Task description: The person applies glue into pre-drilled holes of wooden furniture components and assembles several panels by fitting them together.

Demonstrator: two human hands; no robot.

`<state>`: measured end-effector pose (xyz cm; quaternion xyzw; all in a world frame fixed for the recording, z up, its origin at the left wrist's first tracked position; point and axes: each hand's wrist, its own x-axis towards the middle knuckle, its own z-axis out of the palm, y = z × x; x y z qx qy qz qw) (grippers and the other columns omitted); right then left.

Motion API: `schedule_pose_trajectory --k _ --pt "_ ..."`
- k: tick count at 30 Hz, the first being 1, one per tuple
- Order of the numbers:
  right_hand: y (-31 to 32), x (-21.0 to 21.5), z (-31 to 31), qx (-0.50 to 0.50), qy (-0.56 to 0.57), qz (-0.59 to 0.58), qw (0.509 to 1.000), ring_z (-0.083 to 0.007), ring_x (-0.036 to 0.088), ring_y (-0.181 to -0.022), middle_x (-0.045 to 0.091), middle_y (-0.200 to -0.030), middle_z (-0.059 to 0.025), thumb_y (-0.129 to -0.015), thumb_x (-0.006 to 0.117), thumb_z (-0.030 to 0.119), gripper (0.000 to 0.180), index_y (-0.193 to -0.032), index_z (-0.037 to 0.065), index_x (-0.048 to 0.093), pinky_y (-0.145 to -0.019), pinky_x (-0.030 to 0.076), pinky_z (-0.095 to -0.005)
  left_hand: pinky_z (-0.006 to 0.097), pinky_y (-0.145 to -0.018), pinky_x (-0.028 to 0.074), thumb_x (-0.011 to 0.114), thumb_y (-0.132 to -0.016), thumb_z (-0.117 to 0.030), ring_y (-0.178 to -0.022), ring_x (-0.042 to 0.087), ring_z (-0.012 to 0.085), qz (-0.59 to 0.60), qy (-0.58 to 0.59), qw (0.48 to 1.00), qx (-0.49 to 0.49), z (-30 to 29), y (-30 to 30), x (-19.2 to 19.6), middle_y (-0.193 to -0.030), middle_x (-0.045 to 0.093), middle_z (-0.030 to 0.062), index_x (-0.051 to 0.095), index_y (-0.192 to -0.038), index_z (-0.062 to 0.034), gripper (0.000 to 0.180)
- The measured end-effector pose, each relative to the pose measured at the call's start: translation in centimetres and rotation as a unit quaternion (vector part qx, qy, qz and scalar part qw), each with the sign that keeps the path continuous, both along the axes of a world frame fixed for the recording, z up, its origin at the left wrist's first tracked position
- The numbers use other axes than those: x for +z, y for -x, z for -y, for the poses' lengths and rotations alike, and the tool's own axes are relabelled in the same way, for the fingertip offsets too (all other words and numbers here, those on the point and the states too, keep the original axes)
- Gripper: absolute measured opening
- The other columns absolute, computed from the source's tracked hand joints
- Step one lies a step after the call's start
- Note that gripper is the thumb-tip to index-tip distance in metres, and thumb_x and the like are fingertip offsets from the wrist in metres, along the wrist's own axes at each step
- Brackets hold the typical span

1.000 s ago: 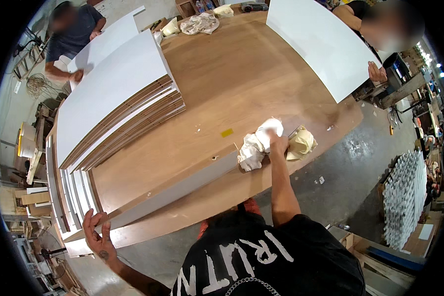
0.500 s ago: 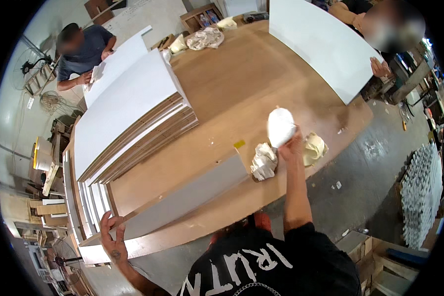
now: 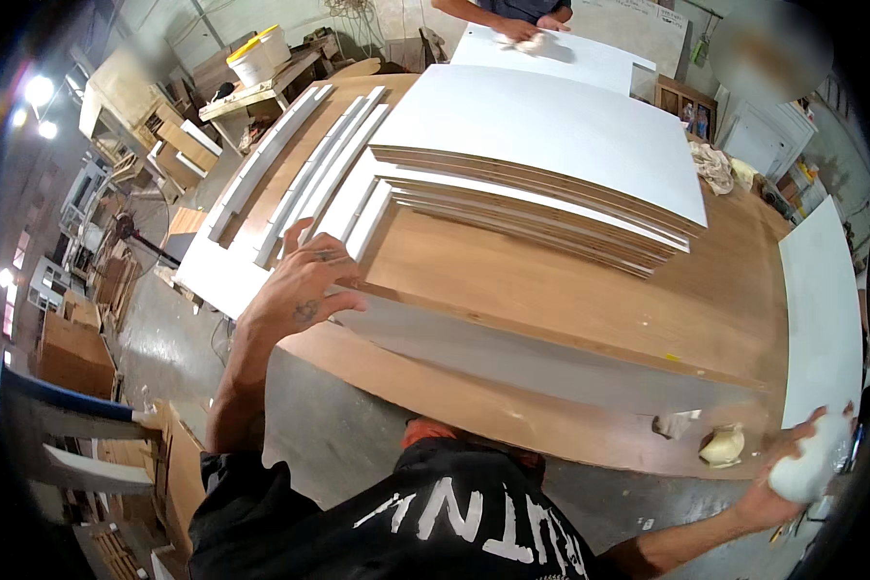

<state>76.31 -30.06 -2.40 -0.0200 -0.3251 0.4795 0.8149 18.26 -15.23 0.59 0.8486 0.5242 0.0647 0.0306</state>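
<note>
My left hand (image 3: 304,285) is at the left end of a long grey-faced panel (image 3: 512,348) standing on edge along the near side of the table. Its fingers are spread and bent, thumb apart, and nothing shows between them; whether they touch the panel is unclear. Out at the far right, my right hand (image 3: 773,488) is wrapped round a white bottle (image 3: 807,464), partly blurred. A crumpled whitish cloth (image 3: 675,423) and a cream-coloured crumpled piece (image 3: 723,446) lie on the table left of that hand.
Curved white panels (image 3: 551,126) are stacked on the brown table (image 3: 512,280). White strips (image 3: 333,159) lie left of them. Another white panel (image 3: 822,309) stands at the right. Across the table, a person's hands (image 3: 522,31) rub a panel with a cloth. A bucket (image 3: 259,56) stands behind.
My view has swung left. My right hand has moved outward to the right with the bottle, away from the cloths. My left hand stays by the grey panel's end, its fingers now bent over.
</note>
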Motion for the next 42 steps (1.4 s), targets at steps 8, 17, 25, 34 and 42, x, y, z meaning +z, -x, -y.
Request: schedule_pose_trajectory --k 8,17,25,34,42 --pt "25.8 4.0 -4.8 0.049 0.015 0.021 0.998 -0.0335 0.032 -0.113 0.02 -0.145 -0.0181 -0.083 0.056 0.038 0.082 -0.143 0.01 0.009 -0.083 0.039 -0.0438 0.045 -0.109 0.022 0.079 -0.065 -0.025 -0.094 0.059 0.0173 0.198 0.021 0.98 -0.027 -2.5 13.5 -3.4 -0.082 0.065 0.0021 0.07 -0.082 -0.0094 0.025" --pt "47.6 -1.7 -14.3 -0.134 0.242 0.201 0.94 -0.0303 0.054 -0.099 0.047 -0.127 -0.0171 -0.077 0.066 0.036 0.079 -0.138 0.005 0.027 -0.079 0.05 -0.0434 0.025 -0.066 0.051 0.074 -0.074 -0.013 -0.073 0.062 0.0139 0.669 0.246 0.701 -0.024 -1.3 14.1 -10.8 -0.09 0.068 0.0079 0.067 -0.098 -0.0008 0.027" --pt "51.8 0.3 -14.9 -0.294 0.192 0.433 0.83 -0.0227 0.054 -0.107 0.055 -0.118 -0.0121 -0.062 0.077 0.017 0.079 -0.13 -0.001 0.041 -0.093 0.043 -0.0368 0.026 -0.056 0.045 0.073 -0.076 -0.014 -0.061 0.052 0.0108 0.668 0.237 0.702 -0.067 -1.7 14.2 -11.9 -0.077 0.065 0.0069 0.068 -0.098 -0.0031 0.025" --pt "53.7 -0.7 -15.2 -0.29 0.177 0.563 0.753 -0.0298 0.05 -0.115 0.047 -0.128 -0.0171 -0.061 0.069 0.012 0.085 -0.137 -0.001 0.032 -0.098 0.042 -0.0432 0.027 -0.054 0.046 0.073 -0.076 -0.017 -0.061 0.055 0.0115 0.664 0.225 0.71 -0.064 -2.0 14.4 -11.7 -0.074 0.063 0.0066 0.068 -0.098 -0.0037 0.027" --pt "54.9 -0.4 -15.8 -0.31 0.124 0.538 0.774 -0.023 0.062 -0.096 0.062 -0.108 -0.0121 -0.058 0.079 0.013 0.065 -0.116 -0.004 0.054 -0.085 0.05 -0.0374 0.026 -0.053 0.045 0.071 -0.078 -0.018 -0.061 0.057 0.0133 0.647 0.213 0.727 -0.089 -2.2 14.8 -11.6 -0.074 0.064 0.0051 0.068 -0.098 -0.0041 0.025"
